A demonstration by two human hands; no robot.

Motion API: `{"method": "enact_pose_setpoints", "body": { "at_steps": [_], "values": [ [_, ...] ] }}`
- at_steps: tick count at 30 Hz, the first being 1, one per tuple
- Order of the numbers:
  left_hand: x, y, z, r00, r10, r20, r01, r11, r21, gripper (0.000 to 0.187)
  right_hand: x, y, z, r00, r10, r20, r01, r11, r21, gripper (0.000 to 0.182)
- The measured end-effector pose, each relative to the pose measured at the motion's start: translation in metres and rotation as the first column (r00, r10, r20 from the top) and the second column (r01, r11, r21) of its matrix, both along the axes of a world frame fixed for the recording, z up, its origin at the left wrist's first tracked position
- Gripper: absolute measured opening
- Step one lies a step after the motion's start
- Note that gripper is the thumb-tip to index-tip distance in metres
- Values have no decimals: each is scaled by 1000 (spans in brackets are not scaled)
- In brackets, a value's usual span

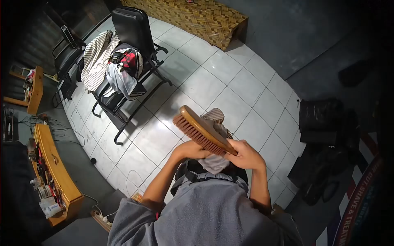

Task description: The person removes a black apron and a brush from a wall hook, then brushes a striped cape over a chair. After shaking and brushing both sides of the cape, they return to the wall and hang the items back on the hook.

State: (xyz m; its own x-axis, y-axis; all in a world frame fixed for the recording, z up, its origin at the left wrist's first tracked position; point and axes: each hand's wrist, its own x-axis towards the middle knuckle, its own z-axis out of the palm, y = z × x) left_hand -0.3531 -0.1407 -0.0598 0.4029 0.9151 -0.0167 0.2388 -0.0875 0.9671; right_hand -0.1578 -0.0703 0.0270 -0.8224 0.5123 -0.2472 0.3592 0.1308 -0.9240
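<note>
A wooden brush with reddish-brown bristles is held up in front of my body, tilted with its rounded end toward the upper left. My right hand is closed round its handle end. Beside the lower bristles is my left hand, its fingertips right at them and partly hidden by the brush. Behind the brush a brown striped cloth-like piece shows in part. A pale cloth lies below the hands, over my lap.
A black chair heaped with striped and grey clothes stands ahead on the white tiled floor. At left is a wooden drawer unit with small items on it. A woven-pattern bench stands at the back; dark bags lie at right.
</note>
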Motion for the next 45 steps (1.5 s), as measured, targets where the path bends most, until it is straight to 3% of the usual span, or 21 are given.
{"method": "enact_pose_setpoints", "body": {
  "at_steps": [3, 5, 9, 14, 17, 20, 21, 23, 24, 26, 27, 28, 29, 31, 33, 35, 37, 39, 41, 43, 45],
  "values": [
    [9, 13, -16, 922, -307, -237, 270, 947, -173, 34, 12, 3, 13, 997, -44, 62, 39, 996, 77, 23],
    [19, 18, -26, 946, -180, -269, 144, 978, -150, 21, 26, 5, 13, 990, -134, 52, 125, 982, 143, 19],
    [18, 45, -75, 724, 587, -362, -551, 808, 209, 33, 46, -2, 33, 882, -433, -186, 448, 893, 45, 13],
    [-25, 79, -52, 439, 898, -33, -826, 418, 379, 44, 95, 25, 32, 565, -780, -269, 823, 557, 112, 21],
    [-54, 77, -4, 521, 849, 86, -783, 435, 445, 38, 109, 39, 35, 685, -607, -403, 725, 513, 460, 46],
    [-51, 57, 32, 699, 714, -30, -621, 628, 468, 36, 120, 38, 15, 645, -751, 143, 270, 399, 876, 59],
    [-56, 45, 32, 717, 566, -406, -513, 824, 243, 35, 121, 38, -4, 582, -744, 330, 135, 488, 862, 58],
    [-54, 21, -19, 855, 432, -288, -350, 889, 297, 41, 138, 32, -64, 557, -653, 513, 31, 634, 773, 51],
    [-55, 6, -39, 793, 137, -593, -141, 989, 41, 42, 151, 25, -99, 606, -599, 523, 80, 700, 710, 52],
    [-58, -53, -158, 309, -509, -803, 167, 861, -481, 36, 177, -5, -179, 681, -535, 500, 183, 785, 592, 46],
    [-53, -99, -186, 404, -454, -794, 59, 879, -472, 29, 204, -23, -233, 807, -317, 499, 45, 874, 483, 43],
    [-57, -155, -307, 411, -715, -565, 336, 695, -635, 22, 203, -40, -250, 770, -207, 603, 166, 978, 124, 41],
    [-48, -221, -338, 410, -714, -568, 331, 696, -637, 22, 199, -51, -259, 749, -60, 660, 292, 924, -247, 39],
    [-76, -253, -384, 900, -149, -410, -28, 918, -396, 27, 194, -60, -244, 792, -215, 572, 451, 837, -310, 34],
    [-46, -242, -312, 908, -20, -418, -211, 840, -500, 29, 192, -56, -241, 787, -375, 489, 582, 714, -390, 31],
    [-58, -175, -242, 889, 36, -456, -330, 740, -586, 32, 189, -23, -254, 635, -69, 769, 356, 910, -213, 30],
    [-84, -136, -250, 721, 188, -667, -410, 892, -192, 33, 167, 8, -254, 548, -221, 807, 179, 973, 144, 33],
    [-107, -66, -213, 509, 516, -689, -680, 732, 45, 33, 148, 54, -262, 552, -428, 715, 196, 901, 388, 32],
    [-120, 5, -121, 309, 848, -431, -638, 521, 567, 42, 99, 87, -164, 559, -692, 457, 428, 713, 556, 36],
    [-122, 42, -17, 226, 959, -173, -667, 282, 690, 51, 88, 114, -117, 562, -827, -20, 555, 359, 751, 38],
    [-105, 39, 66, 200, 979, 35, -667, 109, 737, 56, 83, 117, -62, 495, -677, -544, 777, 65, 626, 35]
  ]
}}
